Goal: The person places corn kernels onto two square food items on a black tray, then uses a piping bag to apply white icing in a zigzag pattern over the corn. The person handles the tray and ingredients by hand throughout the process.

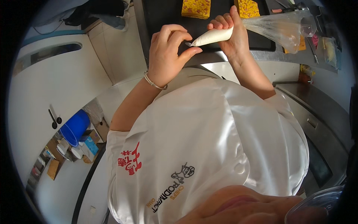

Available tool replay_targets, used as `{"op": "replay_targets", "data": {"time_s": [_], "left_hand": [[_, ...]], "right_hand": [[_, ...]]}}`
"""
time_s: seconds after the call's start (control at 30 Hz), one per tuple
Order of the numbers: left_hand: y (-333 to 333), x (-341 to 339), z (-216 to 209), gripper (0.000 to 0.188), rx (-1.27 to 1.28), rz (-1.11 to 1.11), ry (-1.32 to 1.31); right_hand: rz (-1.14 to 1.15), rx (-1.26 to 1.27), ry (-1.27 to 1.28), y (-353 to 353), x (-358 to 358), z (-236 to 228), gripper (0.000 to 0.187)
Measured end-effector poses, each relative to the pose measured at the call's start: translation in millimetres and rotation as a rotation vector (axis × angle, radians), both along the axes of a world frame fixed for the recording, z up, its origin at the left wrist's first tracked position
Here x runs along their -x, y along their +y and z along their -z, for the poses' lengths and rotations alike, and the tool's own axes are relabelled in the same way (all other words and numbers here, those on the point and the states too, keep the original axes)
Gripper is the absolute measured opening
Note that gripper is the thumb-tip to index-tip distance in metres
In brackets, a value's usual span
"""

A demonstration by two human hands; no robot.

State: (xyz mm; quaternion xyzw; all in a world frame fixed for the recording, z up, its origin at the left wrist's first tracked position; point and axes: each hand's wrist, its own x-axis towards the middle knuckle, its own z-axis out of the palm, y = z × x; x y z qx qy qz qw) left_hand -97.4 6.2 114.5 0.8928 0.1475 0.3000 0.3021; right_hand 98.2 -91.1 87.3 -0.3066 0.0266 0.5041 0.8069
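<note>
A clear piping bag [214,37] filled with white cream lies level across my hands above a black tray [160,18]. My right hand [235,39] is wrapped round its filled part, thumb raised. The loose, unfilled end of the bag fans out to the right past that hand. At the narrow tip, my left hand [169,50] has its thumb and curled fingers closed about the end of the bag. Two square slabs sit on the tray beyond my hands: a yellow speckled slab [195,9] and a second yellow speckled slab [249,9], partly behind my right thumb.
The metal counter's [257,56] near edge runs just below my hands. To the right lie a thin metal tool [312,50], a small clear packet [330,52] and other small items. A white door [56,82] stands at left, with a blue bin [75,127] lower down.
</note>
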Motion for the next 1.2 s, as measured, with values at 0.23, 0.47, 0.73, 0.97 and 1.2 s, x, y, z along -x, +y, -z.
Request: {"op": "replay_targets", "data": {"time_s": [0.23, 0.47, 0.73, 0.97, 1.2], "left_hand": [[28, -25, 2, 0.017, -0.209, 0.071, -0.040], [61, -43, 15, 0.015, 1.560, 0.369, 0.142], [92, -55, -10, 0.016, 1.234, 0.567, 0.198], [110, -67, 11, 0.017, 1.414, 0.703, 0.248], [106, -53, 55, 0.021, 1.541, 0.479, 0.313]], "right_hand": [[0.135, -0.027, 0.088, 16, -20, -4, 0.053], [0.126, -0.138, 0.088, 9, -24, -3, 0.056], [-0.050, -0.479, -0.611, -7, -5, -65, 0.055], [-0.126, -0.398, -0.831, 28, 4, -47, 0.052], [-0.092, -0.375, -0.102, 45, -18, -2, 0.065]]}}
